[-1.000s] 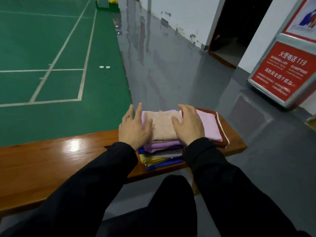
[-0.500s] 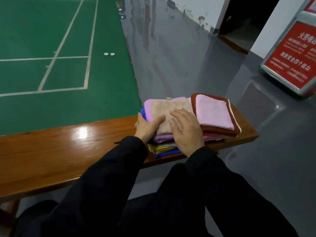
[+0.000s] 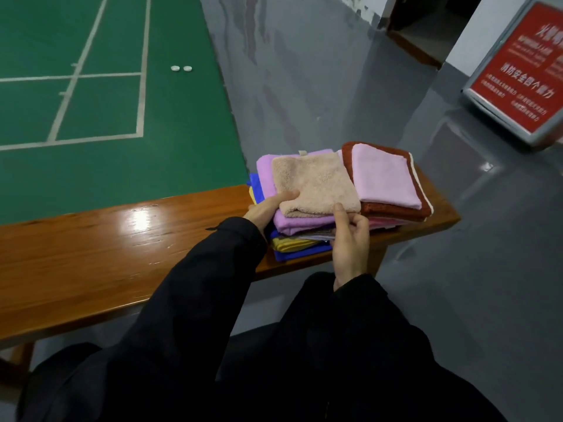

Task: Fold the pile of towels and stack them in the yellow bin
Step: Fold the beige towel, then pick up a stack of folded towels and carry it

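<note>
The green sports-court floor [image 3: 106, 117] with white lines fills the far left, and a glossy grey floor [image 3: 320, 86] runs along its right side. A long polished brown wooden bench [image 3: 106, 239] crosses the scene from the near left to the right, where it ends.

At the far right a red sign with white characters in a grey metal frame [image 3: 524, 80] stands on the grey floor, tilted.

The person's black sleeves [image 3: 189, 300] reach in from the near edge toward the right end of the bench.

There lies the pile of folded towels. A brown-red towel with a white edge [image 3: 396, 213] sits on the right of the pile, with a folded light pink towel [image 3: 384, 178] on top of it. To the left, a fluffy beige towel [image 3: 316, 184] lies uppermost on a lilac towel [image 3: 301, 222]; beneath them show the edges of a yellow towel [image 3: 289, 243] and a blue towel [image 3: 300, 254].

The left hand [image 3: 268, 210] grips the left side of the stack, thumb lying on the beige towel's near-left corner and fingers hidden under the layers. The right hand [image 3: 350, 239] has its grip clamped on the near edge of the stack, thumb up against the beige towel's near edge, fingers curled round the layers below.

Two small white discs [image 3: 181, 68] lie side by side on the green court, far off.
</note>
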`<state>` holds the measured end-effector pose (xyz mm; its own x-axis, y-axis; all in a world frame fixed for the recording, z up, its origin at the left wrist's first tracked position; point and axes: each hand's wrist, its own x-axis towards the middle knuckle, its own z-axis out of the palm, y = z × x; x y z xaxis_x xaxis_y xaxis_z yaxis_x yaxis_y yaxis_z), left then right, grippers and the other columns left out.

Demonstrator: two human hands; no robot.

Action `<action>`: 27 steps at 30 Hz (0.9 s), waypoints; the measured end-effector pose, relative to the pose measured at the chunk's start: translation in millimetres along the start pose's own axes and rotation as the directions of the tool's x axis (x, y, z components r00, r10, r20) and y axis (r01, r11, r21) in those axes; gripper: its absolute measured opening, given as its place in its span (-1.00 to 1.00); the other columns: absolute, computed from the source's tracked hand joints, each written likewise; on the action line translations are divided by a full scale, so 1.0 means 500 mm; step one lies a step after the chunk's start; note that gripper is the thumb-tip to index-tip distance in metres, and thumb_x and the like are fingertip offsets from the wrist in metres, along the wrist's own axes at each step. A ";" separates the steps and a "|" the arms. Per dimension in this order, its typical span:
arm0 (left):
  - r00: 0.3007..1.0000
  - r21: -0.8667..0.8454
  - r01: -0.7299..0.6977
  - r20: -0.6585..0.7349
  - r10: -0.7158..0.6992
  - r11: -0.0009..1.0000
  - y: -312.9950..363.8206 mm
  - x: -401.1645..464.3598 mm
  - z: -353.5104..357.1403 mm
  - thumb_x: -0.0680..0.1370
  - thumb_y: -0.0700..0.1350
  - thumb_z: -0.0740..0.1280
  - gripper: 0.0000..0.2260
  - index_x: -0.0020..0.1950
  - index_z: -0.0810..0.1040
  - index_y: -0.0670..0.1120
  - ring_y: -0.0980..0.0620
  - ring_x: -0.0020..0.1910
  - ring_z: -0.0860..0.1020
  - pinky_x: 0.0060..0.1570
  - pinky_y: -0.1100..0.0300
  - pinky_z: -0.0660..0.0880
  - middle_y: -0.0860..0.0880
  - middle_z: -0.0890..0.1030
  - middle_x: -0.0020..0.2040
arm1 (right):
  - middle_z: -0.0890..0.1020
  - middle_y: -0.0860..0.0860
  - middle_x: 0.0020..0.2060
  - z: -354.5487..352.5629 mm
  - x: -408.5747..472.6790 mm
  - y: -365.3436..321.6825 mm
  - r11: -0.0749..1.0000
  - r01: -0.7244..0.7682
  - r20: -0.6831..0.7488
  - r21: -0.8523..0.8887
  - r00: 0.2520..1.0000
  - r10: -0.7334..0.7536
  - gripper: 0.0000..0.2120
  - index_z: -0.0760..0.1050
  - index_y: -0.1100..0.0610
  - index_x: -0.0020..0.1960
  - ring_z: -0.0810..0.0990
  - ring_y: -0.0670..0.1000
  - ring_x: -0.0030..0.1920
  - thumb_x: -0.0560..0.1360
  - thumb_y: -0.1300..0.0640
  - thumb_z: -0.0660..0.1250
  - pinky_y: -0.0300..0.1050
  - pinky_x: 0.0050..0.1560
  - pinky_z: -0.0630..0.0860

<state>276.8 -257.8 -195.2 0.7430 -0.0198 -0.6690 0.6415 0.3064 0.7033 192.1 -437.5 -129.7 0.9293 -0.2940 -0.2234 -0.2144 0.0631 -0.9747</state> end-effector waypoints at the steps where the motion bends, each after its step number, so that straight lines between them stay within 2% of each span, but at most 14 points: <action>1: 0.998 -0.011 -0.035 0.049 0.036 0.999 0.010 -0.062 0.019 0.24 0.17 0.68 -0.17 0.40 0.52 -0.12 -0.14 0.13 0.68 0.22 -0.05 0.58 -0.11 0.70 0.17 | 0.66 0.00 0.07 -0.001 0.001 0.000 1.000 -0.001 0.004 0.006 1.000 0.001 -0.67 0.46 0.03 0.13 0.67 0.05 0.08 0.58 -0.21 0.35 0.13 0.15 0.63; 3: 0.993 -0.046 -0.060 0.095 0.065 0.997 0.003 -0.099 0.029 0.39 0.09 0.60 -0.44 0.30 0.61 -0.14 -0.15 0.16 0.67 0.27 -0.03 0.55 -0.14 0.71 0.14 | 0.65 0.01 0.05 -0.003 0.000 0.002 1.000 0.005 0.011 0.017 1.000 -0.005 -0.72 0.46 0.05 0.12 0.66 0.05 0.08 0.61 -0.15 0.34 0.04 0.10 0.64; 4: 0.991 -0.072 -0.059 0.118 0.068 0.996 -0.003 -0.107 0.031 0.40 0.08 0.58 -0.47 0.28 0.62 -0.15 -0.16 0.17 0.66 0.28 -0.04 0.55 -0.15 0.71 0.13 | 0.64 0.01 0.04 -0.003 0.001 0.004 1.000 0.013 0.012 0.026 1.000 -0.013 -0.74 0.46 0.05 0.11 0.66 0.06 0.08 0.62 -0.14 0.33 0.03 0.09 0.64; 7: 0.992 -0.131 -0.107 0.059 0.116 0.986 -0.015 -0.110 0.039 0.32 0.11 0.62 -0.31 0.36 0.55 -0.14 -0.16 0.12 0.68 0.22 -0.09 0.59 -0.13 0.71 0.14 | 0.65 0.01 0.02 -0.002 -0.002 0.005 0.999 0.030 0.009 0.026 0.999 -0.030 -0.78 0.46 0.01 0.07 0.66 0.07 0.07 0.62 -0.13 0.33 0.13 0.15 0.63; 10: 0.982 -0.118 -0.182 -0.081 0.173 0.976 -0.020 -0.116 0.050 0.26 0.13 0.64 -0.13 0.41 0.27 -0.07 -0.13 0.11 0.67 0.12 -0.10 0.63 -0.06 0.62 0.20 | 0.66 -0.04 0.05 -0.003 -0.002 0.008 0.999 0.049 0.012 0.008 0.999 -0.049 -0.80 0.48 -0.09 0.05 0.65 0.04 0.10 0.58 -0.19 0.34 0.20 0.20 0.60; 12: 0.984 -0.130 -0.160 -0.105 0.146 0.979 -0.025 -0.115 0.045 0.25 0.14 0.65 -0.09 0.40 0.17 0.03 -0.13 0.12 0.65 0.11 -0.12 0.63 -0.07 0.54 0.23 | 0.66 -0.07 0.06 -0.005 -0.002 0.011 0.999 0.053 0.033 -0.008 0.998 -0.053 -0.81 0.49 -0.12 0.05 0.64 0.02 0.11 0.57 -0.20 0.33 0.18 0.21 0.59; 16: 0.988 -0.228 -0.150 -0.064 0.139 0.962 -0.032 -0.114 0.004 0.22 0.05 0.68 -0.03 0.46 0.18 0.03 -0.19 0.09 0.68 0.05 -0.20 0.64 -0.14 0.58 0.25 | 0.65 -0.08 0.01 -0.005 -0.010 0.012 0.998 0.046 0.062 -0.032 0.997 -0.043 -0.86 0.53 -0.10 0.01 0.63 0.01 0.08 0.64 -0.13 0.29 0.02 0.10 0.58; 20: 0.976 -0.166 -0.209 -0.088 0.197 0.964 -0.029 -0.136 -0.069 0.26 0.00 0.67 -0.11 0.42 0.21 0.00 -0.17 0.12 0.66 0.12 -0.15 0.63 -0.13 0.59 0.24 | 0.63 -0.08 0.05 -0.001 -0.009 0.011 0.995 0.054 -0.065 -0.087 0.996 -0.059 -0.78 0.47 -0.12 0.07 0.62 0.00 0.09 0.60 -0.25 0.28 -0.01 0.10 0.57; 22: 0.970 -0.138 -0.235 -0.096 0.223 0.962 -0.027 -0.149 -0.115 0.26 -0.01 0.67 -0.14 0.41 0.28 -0.10 -0.17 0.10 0.69 0.11 -0.13 0.63 -0.15 0.64 0.21 | 0.58 -0.08 0.21 0.013 0.000 0.002 0.988 0.048 0.026 -0.148 0.999 -0.044 -0.55 0.45 -0.08 0.24 0.56 -0.01 0.21 0.52 -0.36 0.30 0.05 0.25 0.51; 24: 0.962 -0.119 -0.267 -0.086 0.258 0.956 -0.024 -0.162 -0.161 0.27 0.00 0.68 -0.14 0.44 0.35 -0.17 -0.16 0.09 0.69 0.10 -0.11 0.63 -0.16 0.68 0.18 | 0.47 -0.13 0.40 0.049 0.011 -0.007 0.963 0.021 0.217 -0.269 0.975 0.039 -0.13 0.33 -0.04 0.50 0.47 -0.03 0.36 0.36 -0.50 0.36 0.09 0.42 0.39; 26: 0.959 -0.111 -0.277 -0.084 0.269 0.954 -0.022 -0.178 -0.206 0.30 0.01 0.66 -0.17 0.46 0.38 -0.17 -0.15 0.12 0.69 0.08 -0.02 0.64 -0.15 0.68 0.19 | 0.44 -0.12 0.41 0.099 0.023 -0.018 0.944 -0.050 0.393 -0.327 0.901 0.184 0.15 0.17 0.00 0.62 0.45 -0.02 0.40 0.21 -0.50 0.49 0.08 0.47 0.34; 27: 0.960 -0.106 -0.279 -0.070 0.273 0.955 -0.020 -0.188 -0.223 0.35 0.01 0.63 -0.23 0.45 0.41 -0.18 -0.13 0.14 0.68 0.06 0.03 0.64 -0.15 0.68 0.20 | 0.49 -0.07 0.42 0.126 0.029 -0.026 0.939 -0.116 0.461 -0.324 0.847 0.264 0.18 0.18 0.06 0.62 0.51 0.01 0.37 0.20 -0.45 0.55 0.09 0.46 0.37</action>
<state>179.3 -152.7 -166.4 0.8745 0.1311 -0.4670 0.3849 0.3984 0.8326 227.4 -382.6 -120.8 0.8694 0.2072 -0.4485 -0.4065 -0.2157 -0.8878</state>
